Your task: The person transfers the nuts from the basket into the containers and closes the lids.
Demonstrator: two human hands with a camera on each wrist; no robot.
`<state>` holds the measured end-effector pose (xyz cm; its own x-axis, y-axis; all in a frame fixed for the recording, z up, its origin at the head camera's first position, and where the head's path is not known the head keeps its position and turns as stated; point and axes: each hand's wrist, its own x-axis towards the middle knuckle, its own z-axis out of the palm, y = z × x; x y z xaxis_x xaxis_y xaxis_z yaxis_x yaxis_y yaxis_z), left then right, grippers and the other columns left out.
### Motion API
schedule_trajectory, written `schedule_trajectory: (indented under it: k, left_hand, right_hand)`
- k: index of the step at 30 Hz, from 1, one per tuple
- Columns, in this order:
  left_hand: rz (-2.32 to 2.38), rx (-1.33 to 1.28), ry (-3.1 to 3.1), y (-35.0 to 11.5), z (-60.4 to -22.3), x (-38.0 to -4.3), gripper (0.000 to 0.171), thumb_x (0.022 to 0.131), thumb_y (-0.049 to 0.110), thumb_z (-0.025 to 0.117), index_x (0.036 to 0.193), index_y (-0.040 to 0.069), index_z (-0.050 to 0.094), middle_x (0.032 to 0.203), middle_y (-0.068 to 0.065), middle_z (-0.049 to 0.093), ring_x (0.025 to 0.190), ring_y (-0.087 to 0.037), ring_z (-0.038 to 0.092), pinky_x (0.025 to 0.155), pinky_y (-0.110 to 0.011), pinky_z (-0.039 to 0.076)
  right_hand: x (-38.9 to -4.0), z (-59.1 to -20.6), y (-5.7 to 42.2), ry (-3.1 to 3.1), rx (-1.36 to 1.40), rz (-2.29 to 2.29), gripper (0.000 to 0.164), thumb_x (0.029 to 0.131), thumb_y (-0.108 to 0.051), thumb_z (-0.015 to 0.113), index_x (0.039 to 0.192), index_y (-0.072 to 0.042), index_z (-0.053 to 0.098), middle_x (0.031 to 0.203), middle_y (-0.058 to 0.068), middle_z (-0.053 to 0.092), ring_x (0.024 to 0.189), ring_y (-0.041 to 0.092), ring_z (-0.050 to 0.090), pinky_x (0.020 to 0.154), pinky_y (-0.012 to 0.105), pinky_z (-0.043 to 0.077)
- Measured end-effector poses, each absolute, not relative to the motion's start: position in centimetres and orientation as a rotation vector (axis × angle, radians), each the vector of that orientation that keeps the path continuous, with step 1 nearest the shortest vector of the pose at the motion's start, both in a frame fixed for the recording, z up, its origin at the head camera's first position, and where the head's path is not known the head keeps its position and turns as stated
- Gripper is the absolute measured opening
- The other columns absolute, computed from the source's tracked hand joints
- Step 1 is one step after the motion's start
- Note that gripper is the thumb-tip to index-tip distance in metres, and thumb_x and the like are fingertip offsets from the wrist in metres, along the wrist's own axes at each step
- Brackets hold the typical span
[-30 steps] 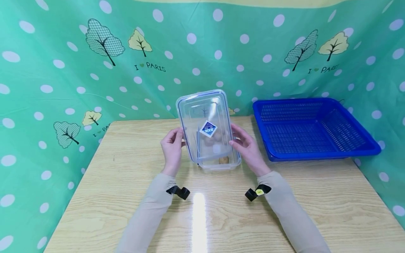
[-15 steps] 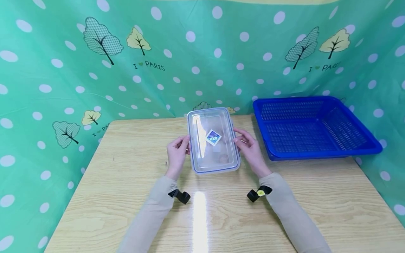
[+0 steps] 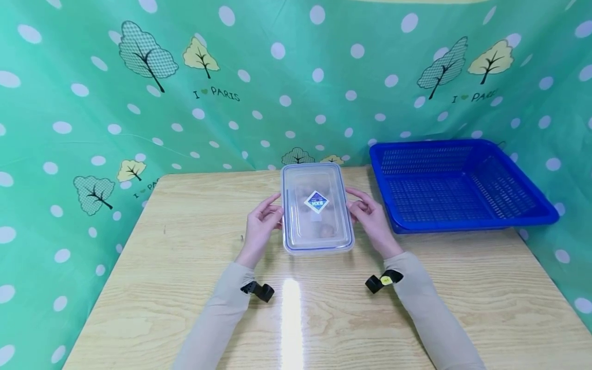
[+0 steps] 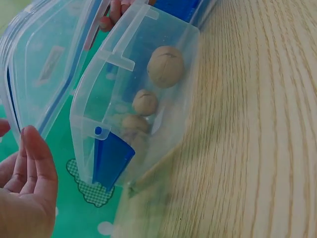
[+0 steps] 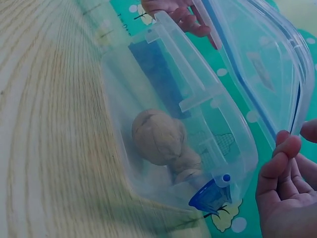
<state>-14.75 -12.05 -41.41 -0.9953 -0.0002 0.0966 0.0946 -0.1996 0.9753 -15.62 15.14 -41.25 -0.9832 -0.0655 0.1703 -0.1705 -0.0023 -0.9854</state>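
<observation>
Between my hands is a clear plastic lid (image 3: pixel 300 180) with a blue seal and a diamond-shaped sticker. My left hand (image 3: pixel 261 226) pinches its left edge, and my right hand (image 3: pixel 372 222) pinches its right edge. Beneath it on the table stands a clear food container (image 4: pixel 84 106), mostly covered by the lid in the head view. Both wrist views show a gap between lid and container rim. Inside lie several brown round lumps (image 4: pixel 167 67) of different sizes, some cracked; their material is unclear. A blue clip (image 5: pixel 212 193) hangs on the container's side.
A blue perforated plastic basket (image 3: pixel 462 226) stands at the back right of the wooden table (image 3: pixel 185 288). Behind the table hangs a green dotted cloth (image 3: pixel 259 97) with printed trees.
The lid has come down from a tilted, raised position, shifted slightly right, and now lies nearly level above the container. Both hands moved with it, keeping their hold on its edges.
</observation>
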Motion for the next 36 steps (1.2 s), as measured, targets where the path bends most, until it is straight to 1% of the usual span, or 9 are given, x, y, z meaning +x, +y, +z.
schedule_trajectory:
  k: [6,10,13,17,20,22,25,30,36]
  left_hand:
    - [-2.309,-0.229,-2.070,-12.2,-41.6,-15.0,0.049,0.089,-0.007,0.058,0.138,-0.001,0.050,0.110,-0.015,0.058,0.097,-0.017,0.053,0.075,-0.024,0.054]
    - [-2.233,-0.266,-2.173,-12.2,-41.9,-15.4,0.053,0.089,-0.005,0.060,0.140,0.000,0.047,0.123,-0.020,0.055,0.108,-0.023,0.047,0.081,-0.023,0.051]
    - [-2.210,-0.275,-2.244,-12.1,-41.1,-15.2,0.054,0.091,-0.005,0.059,0.142,-0.003,0.042,0.133,-0.022,0.049,0.117,-0.032,0.042,0.090,-0.031,0.046]
    - [-2.200,-0.291,-2.331,-12.1,-41.1,-15.3,0.057,0.092,-0.003,0.057,0.145,-0.004,0.036,0.141,-0.024,0.041,0.125,-0.042,0.035,0.100,-0.048,0.036]
    - [-2.192,-0.289,-2.350,-12.2,-42.6,-16.0,0.058,0.093,0.000,0.058,0.147,0.002,0.037,0.143,-0.020,0.040,0.125,-0.039,0.036,0.101,-0.050,0.036]
    - [-2.187,-0.282,-2.352,-12.1,-43.3,-16.4,0.058,0.093,0.002,0.059,0.148,0.006,0.038,0.143,-0.017,0.041,0.124,-0.037,0.037,0.099,-0.048,0.039]
    - [-2.174,-0.268,-2.361,-12.0,-43.6,-16.5,0.058,0.094,0.003,0.058,0.148,0.009,0.038,0.142,-0.013,0.042,0.122,-0.034,0.039,0.094,-0.043,0.045]
    - [-2.172,-0.245,-2.373,-11.7,-43.6,-16.4,0.058,0.094,0.003,0.055,0.149,0.007,0.036,0.142,-0.015,0.040,0.118,-0.033,0.042,0.090,-0.035,0.049]
    - [-2.241,-0.216,-2.377,-11.6,-43.7,-16.4,0.059,0.096,0.002,0.052,0.151,0.007,0.031,0.143,-0.020,0.037,0.118,-0.034,0.044,0.093,-0.038,0.047]
  right_hand:
    - [-15.9,-41.2,15.4,-2.252,0.209,2.124,0.041,0.097,-0.007,0.056,0.138,0.000,0.050,0.079,0.000,0.062,0.069,0.013,0.056,0.068,0.029,0.051]
    - [-16.3,-41.2,15.5,-2.315,0.145,2.108,0.041,0.098,-0.009,0.056,0.138,-0.001,0.050,0.090,0.007,0.063,0.077,0.012,0.057,0.079,0.035,0.051]
    - [-16.5,-41.5,15.4,-2.365,0.101,2.116,0.043,0.098,-0.010,0.055,0.140,-0.002,0.048,0.105,0.015,0.061,0.088,0.012,0.058,0.090,0.043,0.048]
    - [-16.6,-41.5,15.2,-2.396,0.077,2.098,0.044,0.098,-0.009,0.055,0.140,-0.001,0.048,0.111,0.019,0.056,0.093,0.011,0.056,0.091,0.035,0.048]
    - [-16.7,-41.4,15.2,-2.402,0.073,2.076,0.044,0.098,-0.009,0.056,0.140,0.001,0.048,0.109,0.018,0.055,0.091,0.010,0.055,0.084,0.024,0.048]
    - [-16.6,-41.3,15.2,-2.419,0.065,2.056,0.044,0.097,-0.010,0.056,0.140,0.000,0.048,0.111,0.019,0.055,0.091,0.011,0.055,0.082,0.021,0.047]
    - [-16.5,-41.3,15.3,-2.442,0.062,2.030,0.044,0.097,-0.009,0.056,0.140,0.001,0.048,0.115,0.020,0.053,0.092,0.011,0.055,0.082,0.019,0.046]
    - [-16.4,-41.3,15.4,-2.458,0.100,2.008,0.044,0.095,-0.005,0.056,0.138,0.003,0.048,0.120,0.023,0.052,0.089,0.010,0.057,0.080,0.018,0.046]
    - [-16.4,-41.5,15.4,-2.472,0.102,2.003,0.045,0.095,-0.004,0.055,0.139,0.004,0.048,0.122,0.023,0.052,0.091,0.012,0.057,0.081,0.019,0.047]
